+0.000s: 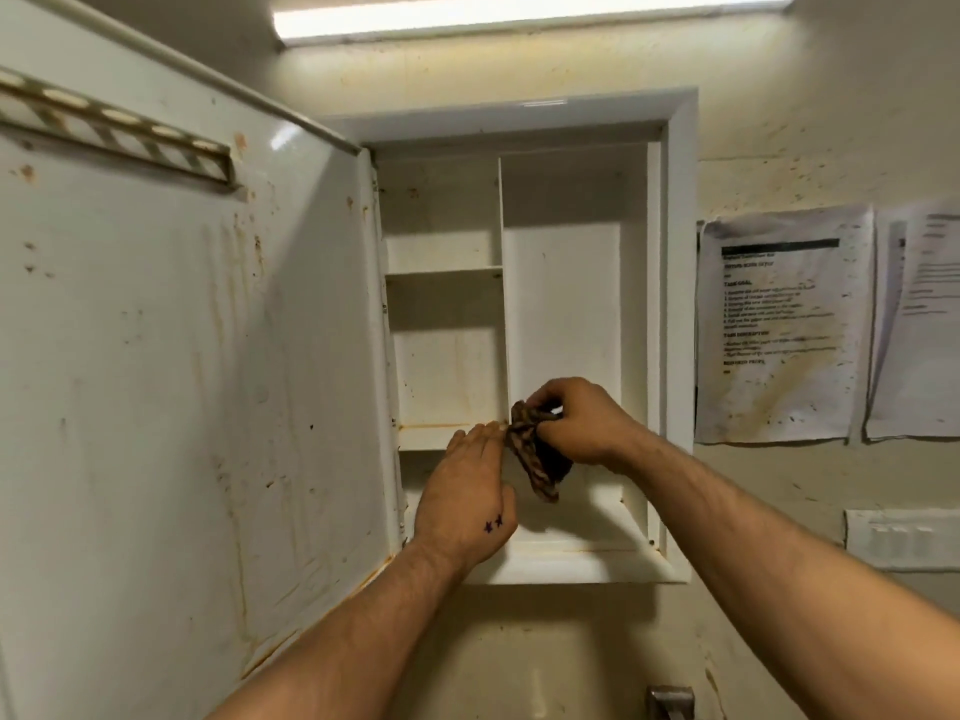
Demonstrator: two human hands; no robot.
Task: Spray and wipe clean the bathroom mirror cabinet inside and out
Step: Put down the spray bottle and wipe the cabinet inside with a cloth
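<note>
Mirror cabinet [680, 304] is open, door [182, 356] swung out to the left w/ its inner side facing the camera. Door's inner face is streaked and spotted w/ rusty brown marks, and a striped rail [119, 132] runs across near its top edge.

Inside: a vertical divider [503, 304]. Left of it are an upper shelf [441, 272] and a lower shelf [441, 433]; the lower one has a brownish line along its front edge.

Cloth [540, 459] is dark w/ tan stripes, bunched up, held in front of the cabinet at the right end of the lower shelf's front edge, its tail hanging down.

Right hand [576, 423] grips the cloth's top, fingers curled round it. Left hand [462, 491] has fingers roughly straight, tips up against the cloth's left side and the shelf edge. Can't tell if it pinches any fabric.

On the wall right of the cabinet, two stained printed sheets [779, 324], w/ a switch plate [898, 537] lower down. Strip light [519, 13] above the cabinet.
</note>
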